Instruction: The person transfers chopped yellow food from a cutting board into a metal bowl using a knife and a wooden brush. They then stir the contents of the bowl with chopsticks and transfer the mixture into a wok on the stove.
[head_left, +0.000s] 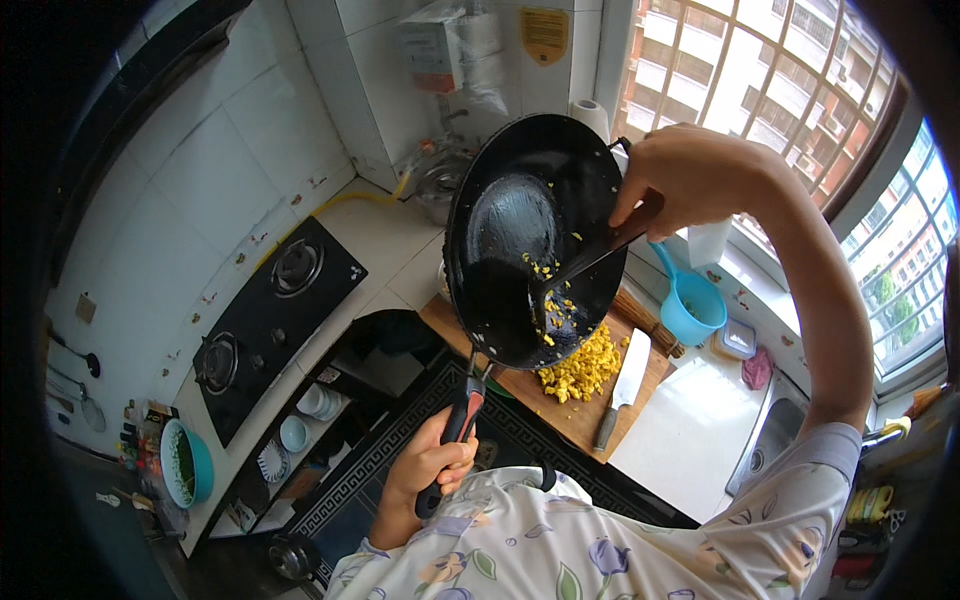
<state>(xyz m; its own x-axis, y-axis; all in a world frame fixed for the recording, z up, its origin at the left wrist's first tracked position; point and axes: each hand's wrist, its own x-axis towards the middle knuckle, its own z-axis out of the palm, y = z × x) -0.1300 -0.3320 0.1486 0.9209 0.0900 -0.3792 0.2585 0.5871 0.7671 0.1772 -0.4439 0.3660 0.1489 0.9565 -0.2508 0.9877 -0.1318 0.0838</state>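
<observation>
My left hand (431, 457) is closed around the handle of a black wok (525, 157), which is tilted over a wooden cutting board (555, 420). My right hand (652, 184) grips a dark spatula (581, 262), its blade against the inside of the wok among scattered yellow bits of scrambled egg. A heap of chopped scrambled egg (585, 367) lies on the board below the wok's rim. Beside the heap rests a cleaver (630, 375) with a grey handle. The wok hides part of the board.
Left stands a two-burner gas hob (274, 322), with a turquoise bowl of chopped greens (199, 465) near it. Right of the board are a bundled bamboo brush (645, 322), a blue ladle (694, 307), a lidded container (735, 339), a pink cloth (756, 369) and a sink (776, 427).
</observation>
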